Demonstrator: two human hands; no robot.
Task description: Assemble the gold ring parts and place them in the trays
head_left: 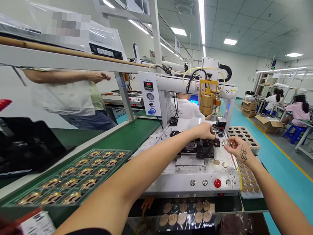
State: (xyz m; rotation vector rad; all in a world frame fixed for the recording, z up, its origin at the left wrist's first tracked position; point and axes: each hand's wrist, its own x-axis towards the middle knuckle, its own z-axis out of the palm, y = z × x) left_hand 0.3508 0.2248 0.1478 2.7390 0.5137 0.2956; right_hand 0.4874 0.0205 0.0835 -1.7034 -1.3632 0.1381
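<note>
My left hand (pixel 205 131) reaches over the black fixture (pixel 206 149) on the bed of a white bench machine. Its fingers are bent together at the fixture's back right part; whatever they grip is hidden. To the right, my right hand (pixel 236 149) pinches a small round part with a shiny rim (pixel 226 142) between thumb and fingers, just off the fixture's edge. Below it on the machine bed lie a brown round disc (pixel 216 162) and a whitish round piece (pixel 225 164). A brass-coloured dispensing head (pixel 207 100) hangs above the fixture.
A clear tray of gold-and-black round parts (pixel 85 171) lies on the green belt at left. Brown discs (pixel 247 178) sit right of the machine, beside a slotted tray (pixel 244 137). A red button (pixel 217 183) is on the front panel. Other people work nearby.
</note>
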